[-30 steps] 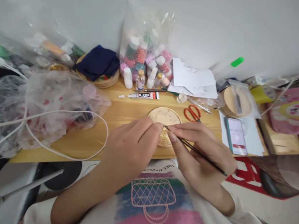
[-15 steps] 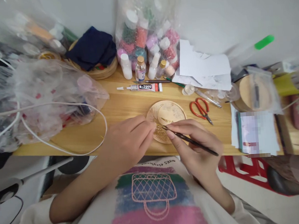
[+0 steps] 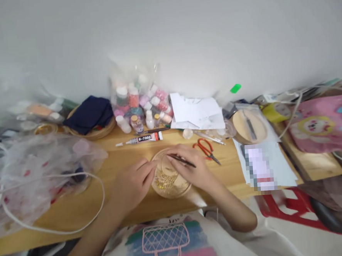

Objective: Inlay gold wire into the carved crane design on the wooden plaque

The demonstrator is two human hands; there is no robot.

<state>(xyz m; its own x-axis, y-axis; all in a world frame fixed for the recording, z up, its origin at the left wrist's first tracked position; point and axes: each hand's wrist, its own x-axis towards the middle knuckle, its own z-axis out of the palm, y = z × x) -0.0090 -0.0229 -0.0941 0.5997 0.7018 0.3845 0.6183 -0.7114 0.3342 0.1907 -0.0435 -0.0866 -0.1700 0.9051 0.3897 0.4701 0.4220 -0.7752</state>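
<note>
A round, pale wooden disc (image 3: pixel 175 191) lies on the table near its front edge, with fine gold wire-like pieces (image 3: pixel 164 179) over its lower left part. At the disc's left edge, the fingers of my left hand (image 3: pixel 135 182) are pinched together; whatever they hold is hidden. My right hand (image 3: pixel 190 165) grips slim dark tweezers (image 3: pixel 184 160) above the disc's upper right side. Their tip points left, towards my left fingertips. Red-handled pliers (image 3: pixel 205 149) rest just right of my right hand. Behind the disc lies a B-7000 glue tube (image 3: pixel 145 138) with its cap off.
Small bottles (image 3: pixel 137 124) and a clear bag of coloured jars (image 3: pixel 137 95) line the wall. Crumpled plastic bags (image 3: pixel 46 170) and a white cable (image 3: pixel 101 198) cover the left side. Papers (image 3: pixel 199 112), a phone (image 3: pixel 260 167) and a pink bag (image 3: pixel 327 124) are on the right.
My view has tilted up and turned right. My right hand with the tweezers has shifted from the disc's lower right to its upper right. My left hand stays pinched at the disc's left.
</note>
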